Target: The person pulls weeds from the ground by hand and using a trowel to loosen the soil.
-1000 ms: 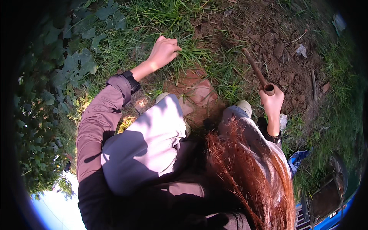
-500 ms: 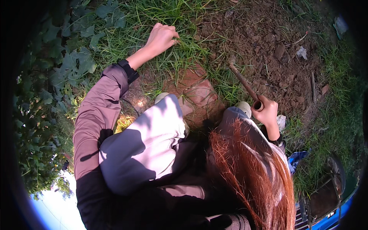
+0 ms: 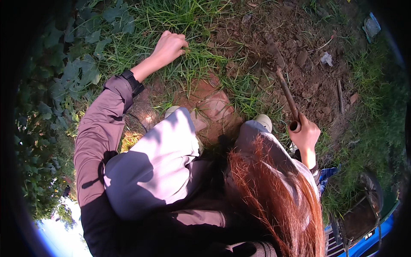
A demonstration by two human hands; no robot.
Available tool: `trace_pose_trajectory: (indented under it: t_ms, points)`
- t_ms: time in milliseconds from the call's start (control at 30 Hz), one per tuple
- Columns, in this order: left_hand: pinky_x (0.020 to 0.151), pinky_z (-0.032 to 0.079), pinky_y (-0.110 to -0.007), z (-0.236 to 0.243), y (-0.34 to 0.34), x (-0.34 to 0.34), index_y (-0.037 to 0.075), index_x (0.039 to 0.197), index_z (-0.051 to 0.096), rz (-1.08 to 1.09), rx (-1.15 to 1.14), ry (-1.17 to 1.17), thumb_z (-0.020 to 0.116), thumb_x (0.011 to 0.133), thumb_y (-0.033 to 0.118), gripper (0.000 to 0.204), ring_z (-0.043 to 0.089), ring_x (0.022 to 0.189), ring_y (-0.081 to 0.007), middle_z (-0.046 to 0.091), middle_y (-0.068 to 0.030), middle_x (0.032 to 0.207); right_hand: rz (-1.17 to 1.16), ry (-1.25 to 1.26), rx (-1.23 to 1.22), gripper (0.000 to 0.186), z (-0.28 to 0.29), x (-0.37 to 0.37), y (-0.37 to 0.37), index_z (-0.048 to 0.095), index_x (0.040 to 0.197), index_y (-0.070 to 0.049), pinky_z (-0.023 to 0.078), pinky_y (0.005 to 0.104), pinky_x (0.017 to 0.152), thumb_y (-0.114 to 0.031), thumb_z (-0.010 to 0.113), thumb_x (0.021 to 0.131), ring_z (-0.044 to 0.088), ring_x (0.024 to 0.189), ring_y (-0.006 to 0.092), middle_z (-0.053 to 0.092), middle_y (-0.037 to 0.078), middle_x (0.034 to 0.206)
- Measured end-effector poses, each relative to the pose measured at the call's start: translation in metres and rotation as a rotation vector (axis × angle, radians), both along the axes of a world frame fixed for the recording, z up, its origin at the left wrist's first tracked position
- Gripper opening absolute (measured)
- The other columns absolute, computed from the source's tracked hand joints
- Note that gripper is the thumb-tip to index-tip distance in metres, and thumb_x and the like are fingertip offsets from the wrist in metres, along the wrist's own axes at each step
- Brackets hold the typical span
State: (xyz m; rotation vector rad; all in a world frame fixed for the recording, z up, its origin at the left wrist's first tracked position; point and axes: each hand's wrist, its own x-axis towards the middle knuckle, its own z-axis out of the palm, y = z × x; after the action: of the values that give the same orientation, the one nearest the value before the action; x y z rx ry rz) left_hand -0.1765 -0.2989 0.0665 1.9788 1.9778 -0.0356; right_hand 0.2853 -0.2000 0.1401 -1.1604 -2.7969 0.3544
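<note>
My left hand (image 3: 169, 48) is closed in the tall green grass (image 3: 201, 53), fingertips bent together around blades that I can only partly see. In my right hand (image 3: 306, 136), the fingers wrap round the near end of a rusty hand trowel (image 3: 287, 95) with a hollow pipe handle. Its open pipe end faces me. The trowel slants forward and left over loose brown soil (image 3: 317, 81). Its far end is soil-coloured and hard to make out against the ground.
Flat reddish bricks (image 3: 216, 105) lie between my light shoes. Leafy vines (image 3: 79, 75) crowd the left side. On the right are a stick (image 3: 341, 97), a white scrap (image 3: 326, 59), blue cloth (image 3: 327, 176) and a dark-framed object (image 3: 364, 214). Long reddish hair hangs over my right leg.
The trowel has swung away from the grass, its far end now further right over the soil. My right hand is slightly further right and nearer. My left hand stays closed at the grass.
</note>
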Motion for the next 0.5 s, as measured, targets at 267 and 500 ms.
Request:
trace_pose_trajectory:
  t_ms: [267, 500]
  points:
    - [0.077, 0.035, -0.035, 0.001, 0.000, -0.001, 0.010, 0.082, 0.068, 0.019, -0.015, 0.005, 0.068, 0.067, 0.011, 0.016, 0.057, 0.086, -0.0220, 0.058, -0.0042, 0.079, -0.293, 0.019, -0.061, 0.032, 0.014, 0.010, 0.007, 0.066, 0.091, -0.009, 0.050, 0.0323, 0.054, -0.018, 0.069, 0.061, 0.063, 0.057, 0.0268, 0.061, 0.013, 0.065]
    - [0.074, 0.035, -0.035, -0.004, -0.008, -0.004, 0.008, 0.078, 0.067, 0.016, 0.086, -0.071, 0.067, 0.066, 0.010, 0.011, 0.054, 0.078, -0.0234, 0.054, -0.0059, 0.072, -0.380, 0.077, -0.326, 0.032, 0.003, 0.002, -0.009, 0.066, 0.091, -0.004, 0.050, 0.0312, 0.059, -0.018, 0.068, 0.062, 0.065, 0.062, 0.0271, 0.061, 0.016, 0.066]
